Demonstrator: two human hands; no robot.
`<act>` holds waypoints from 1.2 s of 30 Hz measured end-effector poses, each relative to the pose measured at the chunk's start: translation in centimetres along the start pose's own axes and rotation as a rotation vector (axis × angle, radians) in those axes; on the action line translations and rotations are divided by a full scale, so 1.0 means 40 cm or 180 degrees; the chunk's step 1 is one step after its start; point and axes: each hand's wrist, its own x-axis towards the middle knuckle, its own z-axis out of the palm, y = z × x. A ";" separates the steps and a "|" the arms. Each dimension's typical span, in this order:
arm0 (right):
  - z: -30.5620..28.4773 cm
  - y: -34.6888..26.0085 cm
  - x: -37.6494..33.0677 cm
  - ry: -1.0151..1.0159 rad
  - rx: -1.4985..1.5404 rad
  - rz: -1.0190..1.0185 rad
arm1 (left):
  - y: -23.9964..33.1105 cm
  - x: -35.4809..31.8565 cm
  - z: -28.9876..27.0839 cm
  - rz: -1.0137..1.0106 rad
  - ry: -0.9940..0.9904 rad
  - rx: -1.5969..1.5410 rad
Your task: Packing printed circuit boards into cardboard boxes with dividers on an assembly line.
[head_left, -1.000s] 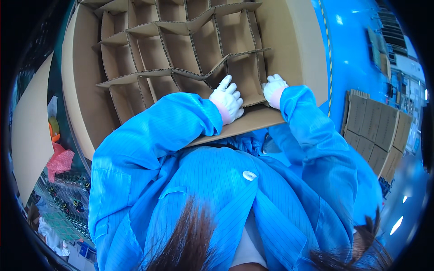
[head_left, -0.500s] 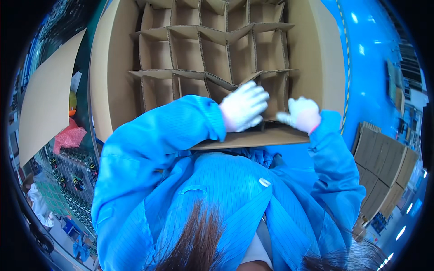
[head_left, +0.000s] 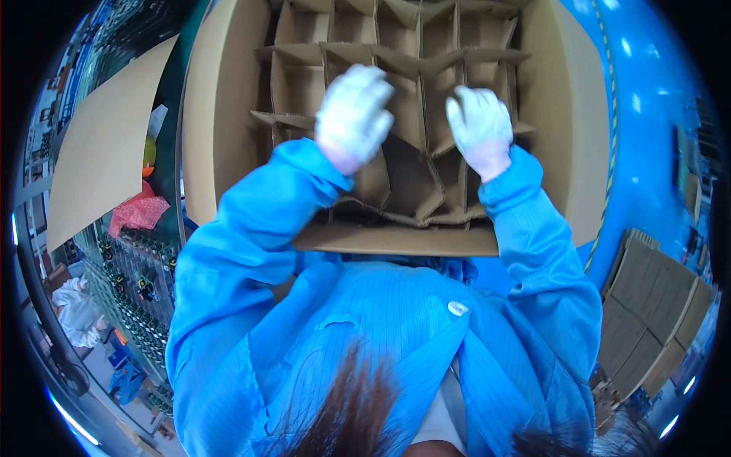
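Below me stands a large cardboard box, its flaps folded outward. Inside it sits a cardboard divider grid of several cells. The nearer strips are bent and slanted, with one panel leaning between my hands. My left hand, in a white glove, is over the grid's left-middle cells with its fingers loosely apart and a little blurred. Over the right-hand cells is my gloved right hand, thumb away from the bent fingers. Neither hand visibly holds anything; whether the fingertips touch the strips I cannot tell.
To the left, a flat cardboard sheet lies near pink bubble wrap and trays of small dark parts. Stacked cartons stand on the blue floor at the right, beyond a striped floor line.
Both hands have moved away from the box's near edge, farther over the grid, and my left hand has shifted left. The near strips are now more skewed. The view has shifted slightly.
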 end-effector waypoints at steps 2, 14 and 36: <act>-0.023 -0.112 0.068 -0.0103 0.0730 -0.0049 | -0.044 -0.007 -0.077 -0.0322 -0.0114 0.1199; -0.113 -0.190 0.086 -0.2003 0.0622 -0.1737 | -0.205 -0.147 -0.110 0.0128 -0.1185 0.1365; -0.143 -0.256 -0.090 -0.1259 0.1447 0.0260 | 0.788 0.028 0.141 -0.0238 -0.3164 0.2066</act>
